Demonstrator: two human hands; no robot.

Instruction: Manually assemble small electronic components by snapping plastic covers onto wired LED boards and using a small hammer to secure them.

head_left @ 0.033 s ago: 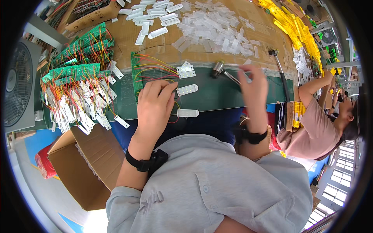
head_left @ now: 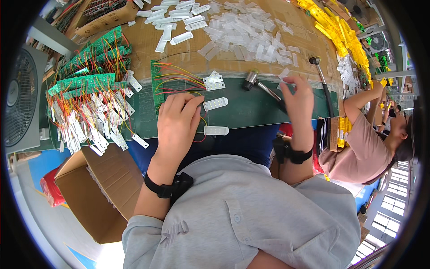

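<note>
Hands well apart: right hand [head_left: 299,96] just shifted right, baring more hammer [head_left: 268,91] shaft, so likely busy by the clear strip [head_left: 284,73]; left fingertips touch the left end of the flat, white, round-ended, yellow-dotted LED strip [head_left: 216,104] near the desk's [head_left: 255,112] front edge; can't tell whether either hand grips.

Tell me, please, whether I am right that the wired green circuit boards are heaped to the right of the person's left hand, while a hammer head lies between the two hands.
Not quite: the head view shows the heaped green circuit boards to the left of the left hand. A hammer head does lie between it and the right hand.
</note>
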